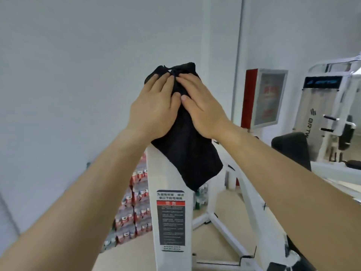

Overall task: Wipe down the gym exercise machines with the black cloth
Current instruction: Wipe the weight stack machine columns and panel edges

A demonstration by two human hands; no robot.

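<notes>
Both forearms rise from the bottom corners and meet at the middle, where the left hand [154, 106] and right hand [201, 106] lie side by side, thumbs touching. Each hand is spread flat, fingers nearly straight, pressing down instead of clutching. Under the palms is the black cloth [187, 157], draped over the top end of a white upright [160, 177] of the machine, with a loose tail hanging down the right side.

The cloth looks soft, light and limp (it bunches into folds above the fingertips), so it will probably slide and ruck up on the smooth painted frame unless palm pressure holds it flat. A good hold would be through the bunched upper part, keeping the hanging tail clear of the frame's joints.

Lower on the upright is a warning label [171, 220]; its text is too small to read. Behind it, against the wall, stand stacked packs of bottles [134, 212]. Farther right is a padded black seat [291, 149], then a red-sided wall cabinet [261, 100] and a second machine [324, 114], which by my judgement waits to be wiped.
</notes>
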